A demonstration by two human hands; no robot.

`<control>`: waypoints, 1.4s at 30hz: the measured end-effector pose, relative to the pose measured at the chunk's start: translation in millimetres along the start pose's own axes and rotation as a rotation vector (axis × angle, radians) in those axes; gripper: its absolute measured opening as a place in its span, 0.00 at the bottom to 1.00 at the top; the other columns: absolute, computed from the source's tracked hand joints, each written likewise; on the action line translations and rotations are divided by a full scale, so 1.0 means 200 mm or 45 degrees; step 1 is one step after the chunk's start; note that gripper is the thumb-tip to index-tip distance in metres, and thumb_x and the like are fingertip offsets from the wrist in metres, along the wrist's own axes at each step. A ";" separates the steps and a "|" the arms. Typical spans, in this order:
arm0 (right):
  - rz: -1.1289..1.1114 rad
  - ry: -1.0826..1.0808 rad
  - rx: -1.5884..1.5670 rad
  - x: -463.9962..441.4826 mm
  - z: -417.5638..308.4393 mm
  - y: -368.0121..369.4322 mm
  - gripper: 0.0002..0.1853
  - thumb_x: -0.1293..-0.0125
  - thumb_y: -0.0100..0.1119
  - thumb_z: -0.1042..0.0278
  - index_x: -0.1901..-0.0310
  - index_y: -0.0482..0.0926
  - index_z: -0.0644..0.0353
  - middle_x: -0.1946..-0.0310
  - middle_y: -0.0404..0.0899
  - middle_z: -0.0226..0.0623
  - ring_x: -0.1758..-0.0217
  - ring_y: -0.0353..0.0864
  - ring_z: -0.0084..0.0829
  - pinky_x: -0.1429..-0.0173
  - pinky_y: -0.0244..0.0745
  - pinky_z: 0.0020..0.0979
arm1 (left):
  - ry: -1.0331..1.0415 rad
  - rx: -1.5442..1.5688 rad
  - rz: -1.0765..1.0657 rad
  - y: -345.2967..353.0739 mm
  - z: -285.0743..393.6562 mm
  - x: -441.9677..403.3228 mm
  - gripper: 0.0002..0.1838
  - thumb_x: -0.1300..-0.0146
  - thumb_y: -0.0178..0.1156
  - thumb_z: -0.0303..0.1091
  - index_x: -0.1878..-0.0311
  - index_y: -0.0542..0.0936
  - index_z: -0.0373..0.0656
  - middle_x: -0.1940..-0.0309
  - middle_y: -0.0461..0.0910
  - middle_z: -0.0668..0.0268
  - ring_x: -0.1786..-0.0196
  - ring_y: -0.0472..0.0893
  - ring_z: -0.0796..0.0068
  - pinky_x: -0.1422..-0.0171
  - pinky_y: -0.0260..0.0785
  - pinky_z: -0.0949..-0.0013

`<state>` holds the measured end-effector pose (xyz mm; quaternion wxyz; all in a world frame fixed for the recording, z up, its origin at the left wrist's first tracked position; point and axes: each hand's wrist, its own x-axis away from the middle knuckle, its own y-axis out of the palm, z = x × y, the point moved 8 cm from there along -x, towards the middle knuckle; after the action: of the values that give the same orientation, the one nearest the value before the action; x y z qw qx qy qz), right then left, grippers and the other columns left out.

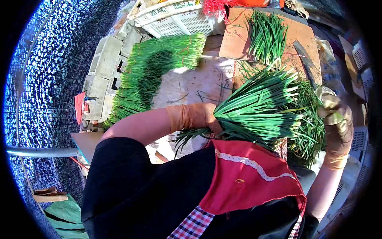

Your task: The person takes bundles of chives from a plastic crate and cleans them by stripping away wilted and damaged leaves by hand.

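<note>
My left hand (205, 115), in an orange-brown glove, is wrapped round a big bunch of long green leafy stalks (258, 109). The bunch fans out to the right, its pale cut ends at the right side. Off to the right, apart from the bunch, my gloved right hand (335, 113) is raised; its fingers look curled but are blurred, and what they may hold is unclear. Below the bunch's right end lies a loose heap of green leaves (312, 127). A smaller pile of leaves (268, 36) rests on a brown board (232, 44), with a long knife (304, 59) at its right.
Tied bundles of green stalks (135, 75) line the left of the pale work surface (183, 87). A white crate (179, 20) stands behind them. Concrete blocks (105, 55) edge the left side. More crates (360, 139) are at the far right.
</note>
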<state>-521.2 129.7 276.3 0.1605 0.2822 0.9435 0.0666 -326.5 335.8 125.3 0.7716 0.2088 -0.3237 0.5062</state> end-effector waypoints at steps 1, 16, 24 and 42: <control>0.403 0.045 0.189 0.12 0.09 -0.31 0.14 0.46 0.62 0.57 0.66 0.76 0.59 0.57 0.76 0.43 0.57 0.75 0.33 0.47 0.67 0.33 | -0.033 0.013 -0.009 0.00 0.00 0.01 0.20 0.53 0.60 0.28 0.53 0.76 0.41 0.67 0.79 0.65 0.70 0.75 0.79 0.69 0.70 0.74; -0.310 0.250 1.221 -0.02 0.63 0.21 0.10 0.55 0.65 0.71 0.67 0.81 0.58 0.72 0.79 0.39 0.66 0.79 0.37 0.61 0.73 0.30 | 0.737 -0.393 0.272 -0.02 0.05 -0.06 0.17 0.52 0.60 0.33 0.56 0.78 0.43 0.72 0.78 0.69 0.76 0.73 0.83 0.73 0.68 0.75; -0.395 0.185 1.118 -0.05 0.63 0.30 0.05 0.53 0.62 0.71 0.72 0.80 0.57 0.76 0.76 0.39 0.71 0.77 0.38 0.67 0.71 0.33 | 0.080 -0.168 0.077 -0.02 -0.06 -0.06 0.20 0.51 0.60 0.32 0.52 0.76 0.43 0.62 0.79 0.67 0.63 0.75 0.80 0.57 0.68 0.73; -0.384 -0.377 1.251 -0.04 0.23 0.65 0.62 0.73 0.75 0.54 0.35 0.47 0.63 0.40 0.57 0.56 0.36 0.55 0.53 0.33 0.51 0.41 | -0.009 0.198 -0.114 0.10 0.54 0.09 0.07 0.51 0.60 0.31 0.67 0.79 0.41 0.79 0.77 0.67 0.79 0.74 0.79 0.75 0.67 0.76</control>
<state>-433.0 234.9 262.8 0.1487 0.1916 0.8608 -0.4474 -371.2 285.3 215.2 0.7739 0.2842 -0.2763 0.4940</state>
